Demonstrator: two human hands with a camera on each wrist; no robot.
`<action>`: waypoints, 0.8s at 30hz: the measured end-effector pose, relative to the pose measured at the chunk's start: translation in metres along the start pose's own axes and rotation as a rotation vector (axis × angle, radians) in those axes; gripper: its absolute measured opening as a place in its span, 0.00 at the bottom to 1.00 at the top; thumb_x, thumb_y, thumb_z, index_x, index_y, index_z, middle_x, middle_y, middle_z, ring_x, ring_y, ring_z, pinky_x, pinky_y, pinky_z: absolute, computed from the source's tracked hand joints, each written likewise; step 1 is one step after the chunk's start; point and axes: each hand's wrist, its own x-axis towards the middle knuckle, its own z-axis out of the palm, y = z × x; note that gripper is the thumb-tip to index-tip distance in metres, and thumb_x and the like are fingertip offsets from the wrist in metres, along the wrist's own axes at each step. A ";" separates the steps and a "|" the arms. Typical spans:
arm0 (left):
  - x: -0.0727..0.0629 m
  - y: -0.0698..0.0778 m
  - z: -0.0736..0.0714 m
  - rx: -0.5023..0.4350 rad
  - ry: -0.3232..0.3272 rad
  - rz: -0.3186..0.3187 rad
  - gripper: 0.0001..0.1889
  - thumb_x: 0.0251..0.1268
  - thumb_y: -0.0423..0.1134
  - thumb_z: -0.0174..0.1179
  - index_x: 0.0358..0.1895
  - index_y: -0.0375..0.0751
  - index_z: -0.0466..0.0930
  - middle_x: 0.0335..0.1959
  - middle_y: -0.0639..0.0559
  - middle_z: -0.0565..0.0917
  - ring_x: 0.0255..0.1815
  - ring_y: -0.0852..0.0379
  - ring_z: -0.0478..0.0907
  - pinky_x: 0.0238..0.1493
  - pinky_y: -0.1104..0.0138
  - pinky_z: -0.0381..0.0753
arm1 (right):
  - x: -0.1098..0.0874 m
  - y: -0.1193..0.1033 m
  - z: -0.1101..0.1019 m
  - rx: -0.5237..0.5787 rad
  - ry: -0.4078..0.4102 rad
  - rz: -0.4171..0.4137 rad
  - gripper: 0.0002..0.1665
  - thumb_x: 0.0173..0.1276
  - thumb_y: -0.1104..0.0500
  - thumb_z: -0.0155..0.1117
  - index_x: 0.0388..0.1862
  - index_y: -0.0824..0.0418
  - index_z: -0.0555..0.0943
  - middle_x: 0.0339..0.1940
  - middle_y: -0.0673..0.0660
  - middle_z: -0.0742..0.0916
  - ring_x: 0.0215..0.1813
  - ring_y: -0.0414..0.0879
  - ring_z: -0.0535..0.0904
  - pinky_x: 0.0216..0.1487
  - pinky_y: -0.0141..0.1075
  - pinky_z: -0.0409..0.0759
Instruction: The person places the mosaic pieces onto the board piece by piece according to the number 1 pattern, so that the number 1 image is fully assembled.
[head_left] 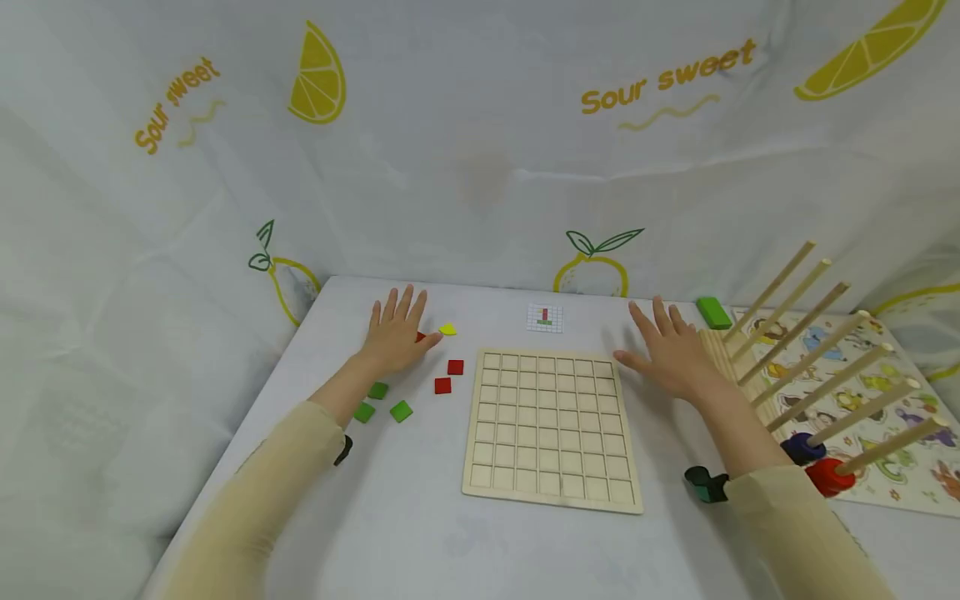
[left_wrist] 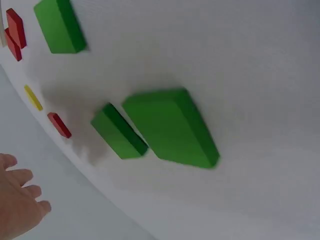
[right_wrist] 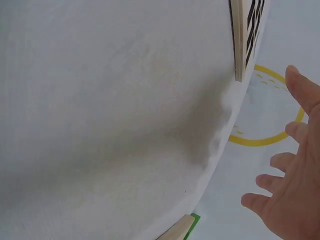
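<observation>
**Both hands spread and unladen, tiles beside the board**

Your left hand [head_left: 393,340] is level with the far left corner of the board [head_left: 551,417], well out to its left; your right hand [head_left: 671,358] is just beyond its right edge. Both are raised above the desk [head_left: 405,517], fingers extended and apart, gripping nothing.

All the visible tiles lie outside the board, to its left. Two red tiles [head_left: 443,386] lie nearest it; three green tiles [head_left: 401,411] lie farther out. A third red tile [left_wrist: 59,125], partly covered by your left hand in the head view, and a yellow tile [head_left: 447,329] lie toward the board's far left corner. Beyond the board's far edge is a small card [head_left: 544,318] bearing a coloured pattern on a grid. The peg rack [head_left: 715,350] stands to the board's right.

The step in hand appears to be a ready pause, with placement not begun. The next move probably calls for lowering your left hand, pinching one tile by its edges and squaring it to a cell of the board, with the card as the likely guide. The tiles look thin, so a light fingertip grip should suit them.
</observation>
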 end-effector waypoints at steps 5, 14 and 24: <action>0.015 0.015 0.002 -0.070 -0.030 0.012 0.37 0.76 0.54 0.46 0.77 0.34 0.52 0.80 0.37 0.56 0.82 0.38 0.49 0.81 0.47 0.50 | 0.003 -0.002 0.005 0.154 -0.114 -0.022 0.54 0.71 0.33 0.53 0.82 0.57 0.42 0.80 0.74 0.43 0.78 0.78 0.38 0.68 0.77 0.46; 0.036 0.026 0.003 -0.229 -0.043 -0.047 0.23 0.74 0.40 0.52 0.67 0.36 0.72 0.69 0.40 0.74 0.74 0.42 0.67 0.74 0.52 0.67 | 0.005 0.003 0.012 0.203 -0.189 -0.162 0.48 0.65 0.40 0.65 0.77 0.61 0.61 0.78 0.74 0.60 0.77 0.76 0.52 0.73 0.69 0.53; 0.041 0.029 0.005 -0.271 -0.041 -0.077 0.20 0.70 0.31 0.52 0.63 0.35 0.76 0.62 0.39 0.79 0.65 0.43 0.75 0.69 0.55 0.73 | 0.003 0.007 0.012 0.220 -0.221 -0.148 0.53 0.51 0.41 0.77 0.73 0.58 0.68 0.78 0.68 0.63 0.78 0.73 0.52 0.73 0.68 0.55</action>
